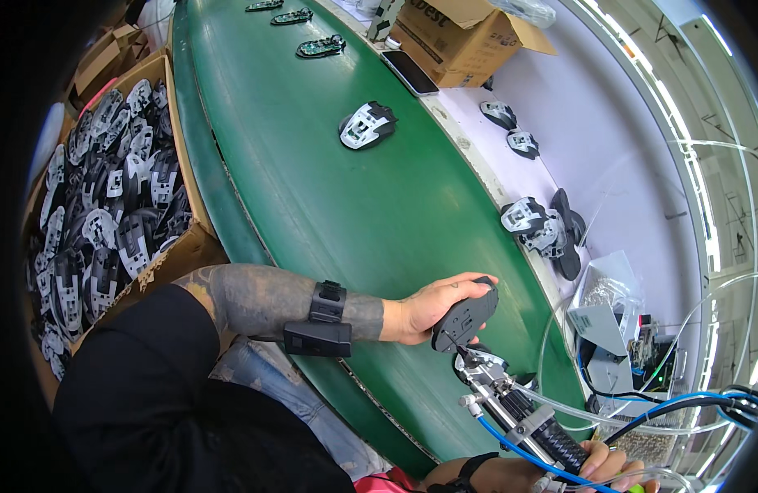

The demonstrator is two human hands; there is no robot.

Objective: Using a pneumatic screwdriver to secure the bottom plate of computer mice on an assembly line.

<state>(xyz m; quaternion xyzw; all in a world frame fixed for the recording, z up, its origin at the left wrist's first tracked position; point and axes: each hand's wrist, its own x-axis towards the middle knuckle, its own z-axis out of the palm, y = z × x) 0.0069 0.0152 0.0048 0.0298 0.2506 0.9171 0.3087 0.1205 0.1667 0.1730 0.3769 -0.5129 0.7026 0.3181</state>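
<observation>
My left hand (pixel 428 312) is closed round a dark computer mouse (pixel 468 314), with its flat underside turned up over the green belt. The fingers behind the mouse are mostly hidden. At the lower right, my right hand (pixel 613 468) grips the black knurled body of a power screwdriver (pixel 551 431), to which a blue air hose is attached. Its tip meets the near end of the mouse's underside; whether it sits in a screw hole is too small to tell.
A carton (pixel 200 238) heaped with mouse shells stands left of the green conveyor belt (pixel 297 181). On the belt lie a mouse shell (pixel 367 126) and several circuit boards (pixel 320 47). A phone (pixel 409 72), more shells (pixel 523 215), a cardboard box (pixel 445 41) and a screw feeder line the right ledge.
</observation>
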